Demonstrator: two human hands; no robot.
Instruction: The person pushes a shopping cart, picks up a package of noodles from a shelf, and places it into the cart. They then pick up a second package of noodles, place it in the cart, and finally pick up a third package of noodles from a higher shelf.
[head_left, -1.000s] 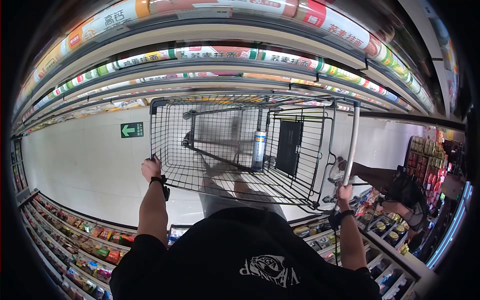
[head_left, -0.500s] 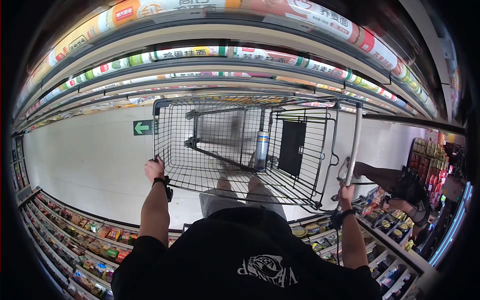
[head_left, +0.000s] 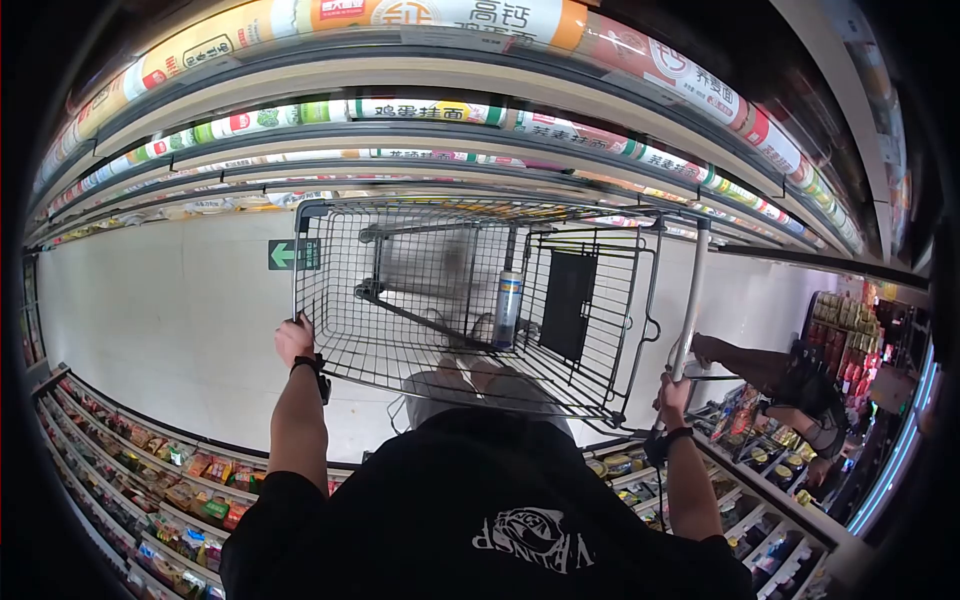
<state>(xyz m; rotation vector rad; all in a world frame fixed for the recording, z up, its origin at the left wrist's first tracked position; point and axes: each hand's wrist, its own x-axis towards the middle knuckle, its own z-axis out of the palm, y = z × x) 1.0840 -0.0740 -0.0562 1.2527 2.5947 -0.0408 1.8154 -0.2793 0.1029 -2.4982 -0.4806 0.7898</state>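
My left hand (head_left: 294,342) gripped the front rim of the cart (head_left: 568,303) and my right hand (head_left: 673,396), well apart from it, was clamped on the handle (head_left: 692,300), the cart being between me and the noodles (head_left: 420,110) with a tube (head_left: 508,310) inside

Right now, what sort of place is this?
Probably a supermarket: there's a wire shopping cart, long shelves lined with packaged goods, and a green arrow sign on the floor.

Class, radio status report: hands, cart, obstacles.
Left hand on shopping cart, front corner; right hand on handle. Cylindrical container inside. Another person beyond handle end; shelves along far side.
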